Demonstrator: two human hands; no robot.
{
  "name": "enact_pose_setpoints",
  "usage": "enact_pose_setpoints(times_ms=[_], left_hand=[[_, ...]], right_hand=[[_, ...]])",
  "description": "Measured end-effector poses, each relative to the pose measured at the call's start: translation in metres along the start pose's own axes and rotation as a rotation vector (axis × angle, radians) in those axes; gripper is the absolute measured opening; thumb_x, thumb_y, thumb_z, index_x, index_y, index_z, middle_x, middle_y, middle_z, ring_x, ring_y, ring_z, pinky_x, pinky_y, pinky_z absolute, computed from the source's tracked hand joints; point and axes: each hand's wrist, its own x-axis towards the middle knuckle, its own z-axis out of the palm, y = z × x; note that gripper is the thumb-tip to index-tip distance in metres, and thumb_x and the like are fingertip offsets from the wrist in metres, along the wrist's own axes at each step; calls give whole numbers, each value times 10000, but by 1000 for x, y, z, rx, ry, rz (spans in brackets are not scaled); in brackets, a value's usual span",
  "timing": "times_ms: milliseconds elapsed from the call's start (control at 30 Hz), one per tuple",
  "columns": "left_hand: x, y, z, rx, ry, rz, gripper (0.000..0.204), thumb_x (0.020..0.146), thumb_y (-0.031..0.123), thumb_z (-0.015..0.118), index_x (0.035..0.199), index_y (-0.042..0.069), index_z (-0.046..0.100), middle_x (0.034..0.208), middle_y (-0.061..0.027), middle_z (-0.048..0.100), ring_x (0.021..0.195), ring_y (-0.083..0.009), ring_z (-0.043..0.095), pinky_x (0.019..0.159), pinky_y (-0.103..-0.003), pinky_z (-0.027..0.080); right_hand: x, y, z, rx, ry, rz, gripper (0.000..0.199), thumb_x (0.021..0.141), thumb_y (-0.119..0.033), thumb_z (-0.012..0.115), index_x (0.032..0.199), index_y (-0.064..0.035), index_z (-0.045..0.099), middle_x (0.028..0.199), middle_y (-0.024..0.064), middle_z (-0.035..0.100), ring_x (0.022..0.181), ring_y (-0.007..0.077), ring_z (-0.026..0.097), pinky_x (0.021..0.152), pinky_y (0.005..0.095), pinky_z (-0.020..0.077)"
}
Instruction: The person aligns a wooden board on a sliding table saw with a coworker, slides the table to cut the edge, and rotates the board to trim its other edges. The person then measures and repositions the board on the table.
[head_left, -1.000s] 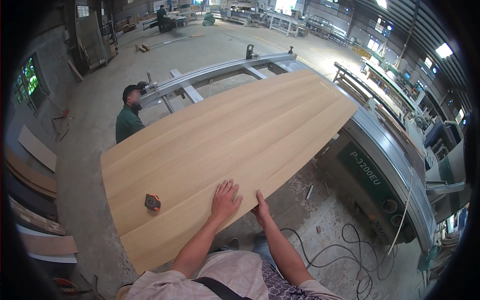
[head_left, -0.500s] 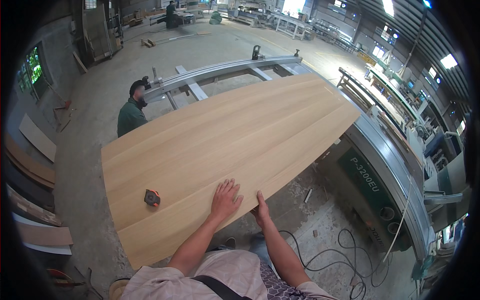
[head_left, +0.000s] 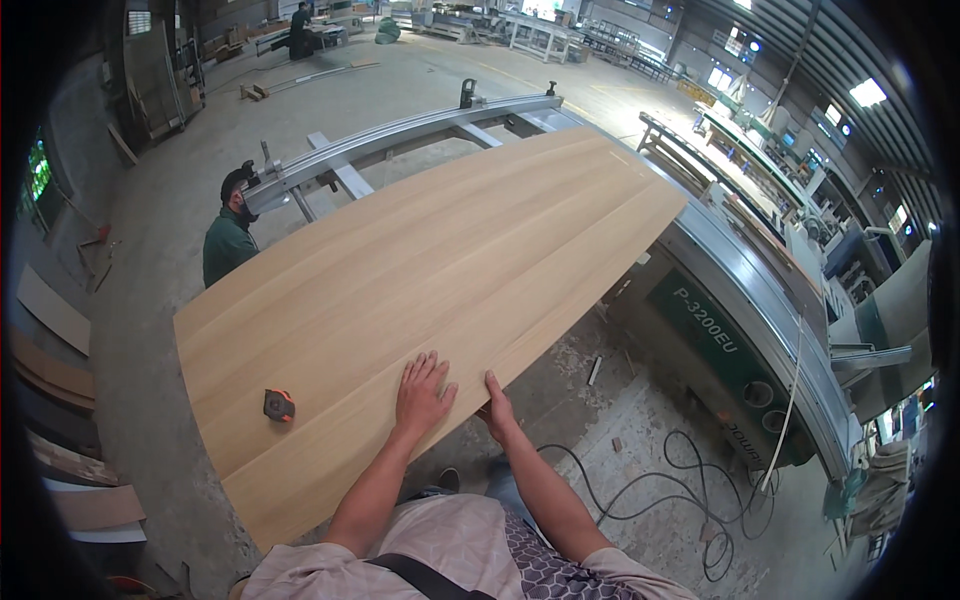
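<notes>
Hardly moved since a second ago: left hand (head_left: 422, 397) spread flat on board (head_left: 430, 270), right hand (head_left: 497, 403) gripping its near edge.
Best steadied with even downward pressure (tape measure (head_left: 279, 405) lying loose nearby); resting on saw table (head_left: 760, 300), long axis running from near left toward far right.

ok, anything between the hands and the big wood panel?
Nothing visible. The left hand lies flat on the wood panel, and the right hand grips its near edge. A small orange tape measure sits on top, left of both hands.
</notes>
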Motion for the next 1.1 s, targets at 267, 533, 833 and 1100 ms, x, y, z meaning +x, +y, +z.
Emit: enact_pose_setpoints(times_ms=[267,533,833,1100], left_hand=[[-3,0,1,1,6,2,495,870,353,614,1278,75,601,1443,-167,472,1368,-326,399,1166,-451,242],[-11,-9,-6,74,-44,-6,559,892,391,583,1361,91,527,1480,-170,421,1400,-333,346,1179,-463,208],[-75,-32,-60,152,-98,-68,570,919,395,567,1406,114,474,1519,-148,366,1421,-322,309,1181,-469,202],[-148,-51,-110,155,-84,-143,512,945,359,537,1388,106,491,1506,-130,394,1409,-312,334,1180,-462,208]], right_hand=[[-2,1,-1,7,1,-3,830,866,-639,584,1386,-7,439,1286,154,581,1145,273,590,992,431,452],[4,6,0,41,-52,-20,768,925,-589,529,1437,-36,388,1372,138,523,1222,266,540,1024,438,424],[-2,0,3,-37,-110,-30,853,888,-700,464,1506,-139,288,1483,95,419,1349,273,408,1089,468,313],[-4,0,0,-65,-132,-15,889,857,-728,480,1510,-158,283,1509,88,384,1384,274,359,1098,496,273]])
